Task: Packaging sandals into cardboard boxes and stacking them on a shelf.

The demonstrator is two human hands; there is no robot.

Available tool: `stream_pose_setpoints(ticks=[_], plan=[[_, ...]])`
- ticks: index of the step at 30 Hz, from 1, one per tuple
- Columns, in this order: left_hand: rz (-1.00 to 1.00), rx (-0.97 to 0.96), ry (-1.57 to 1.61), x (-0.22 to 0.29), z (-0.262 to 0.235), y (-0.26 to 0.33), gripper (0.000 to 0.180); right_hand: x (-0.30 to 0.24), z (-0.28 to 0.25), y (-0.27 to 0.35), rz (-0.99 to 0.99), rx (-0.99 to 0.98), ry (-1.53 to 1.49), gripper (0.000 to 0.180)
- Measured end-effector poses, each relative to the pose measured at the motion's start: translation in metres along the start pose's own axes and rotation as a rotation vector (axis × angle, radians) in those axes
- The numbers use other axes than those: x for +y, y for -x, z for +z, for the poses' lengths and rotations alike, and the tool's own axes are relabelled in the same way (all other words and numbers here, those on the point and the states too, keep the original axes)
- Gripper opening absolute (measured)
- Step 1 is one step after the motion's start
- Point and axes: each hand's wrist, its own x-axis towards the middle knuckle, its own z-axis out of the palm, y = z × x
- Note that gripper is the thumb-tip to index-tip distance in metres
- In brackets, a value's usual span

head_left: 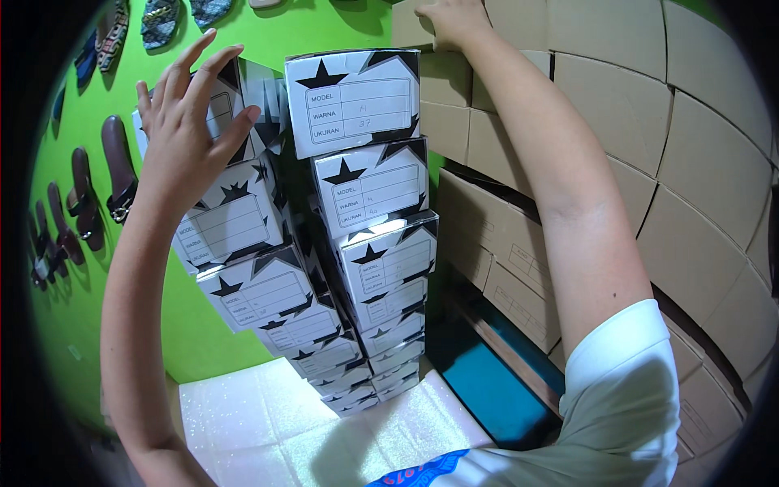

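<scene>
My left hand (191, 122) lies open, fingers spread, on the top white box (231, 109) at upper left — black stars, a pale rectangular label. My right hand (454, 20) grips a brown carton (414, 24) at the top edge.

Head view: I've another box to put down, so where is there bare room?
Bare white sparkly floor mat lies before the two stacks of black-and-white star-printed shoe boxes. The teal floor strip beside the brown cardboard cartons is narrow. Both stacks stand tightly together.
</scene>
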Motion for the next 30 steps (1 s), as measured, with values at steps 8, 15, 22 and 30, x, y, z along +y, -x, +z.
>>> stream_pose_setpoints(ticks=[8, 15, 22, 30], plan=[[0.003, -0.03, 0.011, 0.001, 0.003, 0.003, 0.056, 0.016, 0.035, -0.018, 0.071, 0.136, 0.055, 0.022], [0.018, -0.014, -0.034, -0.006, 0.004, 0.006, 0.056, 0.016, 0.02, 0.007, -0.127, 0.197, 0.213, 0.042], [0.017, -0.008, -0.045, -0.004, 0.005, 0.006, 0.055, 0.017, 0.003, 0.017, -0.112, 0.04, 0.401, 0.066], [0.003, -0.023, -0.053, -0.005, 0.004, 0.006, 0.056, 0.011, -0.005, 0.016, -0.099, -0.059, 0.526, 0.08]])
